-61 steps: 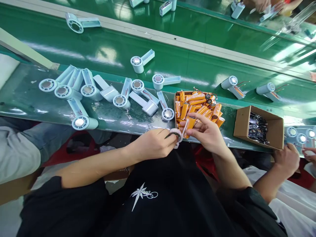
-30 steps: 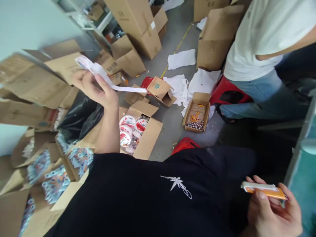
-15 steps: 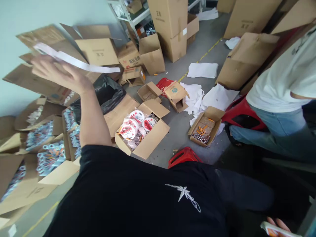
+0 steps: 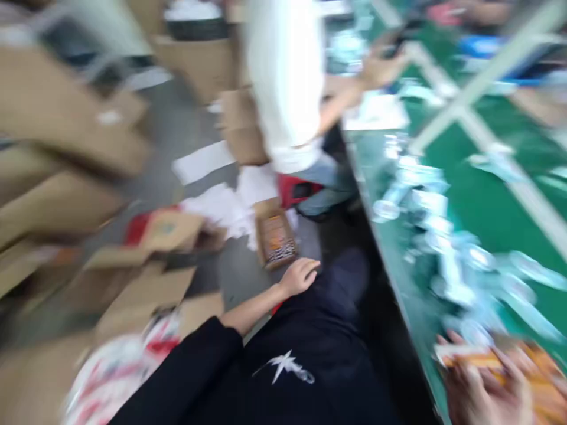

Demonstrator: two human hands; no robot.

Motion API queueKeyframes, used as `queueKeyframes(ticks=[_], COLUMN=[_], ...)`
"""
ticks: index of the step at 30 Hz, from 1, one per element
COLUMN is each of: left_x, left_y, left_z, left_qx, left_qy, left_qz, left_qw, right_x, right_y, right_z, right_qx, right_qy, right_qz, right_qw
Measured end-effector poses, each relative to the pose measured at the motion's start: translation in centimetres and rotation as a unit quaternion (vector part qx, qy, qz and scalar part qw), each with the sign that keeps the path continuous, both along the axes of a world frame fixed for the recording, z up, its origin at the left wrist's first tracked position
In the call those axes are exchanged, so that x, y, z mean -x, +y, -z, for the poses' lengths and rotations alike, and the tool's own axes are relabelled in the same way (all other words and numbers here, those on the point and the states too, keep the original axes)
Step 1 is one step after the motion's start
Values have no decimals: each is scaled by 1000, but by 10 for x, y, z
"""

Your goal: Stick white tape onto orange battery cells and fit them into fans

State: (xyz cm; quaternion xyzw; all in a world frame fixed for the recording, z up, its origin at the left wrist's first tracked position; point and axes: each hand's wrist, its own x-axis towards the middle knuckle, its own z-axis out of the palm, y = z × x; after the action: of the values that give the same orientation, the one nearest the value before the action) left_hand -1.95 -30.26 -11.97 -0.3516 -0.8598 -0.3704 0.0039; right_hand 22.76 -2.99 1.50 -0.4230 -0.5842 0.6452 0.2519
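My left hand (image 4: pixel 300 276) is low over my dark-clothed lap, palm down, with its fingers loosely bent and nothing visible in them. At the bottom right, my right hand (image 4: pixel 485 383) is closed around a white and orange packet (image 4: pixel 469 356), by the edge of the green table (image 4: pixel 411 313). More orange packets (image 4: pixel 547 383) lie beside it, blurred. Clear plastic pieces with round white ends (image 4: pixel 443 236) are heaped on the table.
A small carton (image 4: pixel 267 233) holds orange pieces and dark beads. White sheets (image 4: pixel 204 162) lie on the floor. At lower left is a carton with red-and-white round packs (image 4: pixel 110 378). A person in a white shirt (image 4: pixel 286 77) is at the table ahead, arms over it.
The view has swung right, bringing the green table in. My left hand, earlier raised at the left with a white strip, is now down by my lap without it. More of my right hand shows.
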Motion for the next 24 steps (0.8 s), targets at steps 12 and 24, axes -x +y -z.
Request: queueKeyframes(ticks=[12,24], left_x=[-27,-44], left_y=[530,638], left_z=[-133,-139], left_qx=[180,389], left_qy=[213,278], left_qz=[558,527], left_qw=[781,703], right_x=[-85,-141], right_y=[41,140], right_z=[-18,-56], right_qx=[-140,-205], right_qy=[58,29], right_qz=[293,239], right_qw=[944,949])
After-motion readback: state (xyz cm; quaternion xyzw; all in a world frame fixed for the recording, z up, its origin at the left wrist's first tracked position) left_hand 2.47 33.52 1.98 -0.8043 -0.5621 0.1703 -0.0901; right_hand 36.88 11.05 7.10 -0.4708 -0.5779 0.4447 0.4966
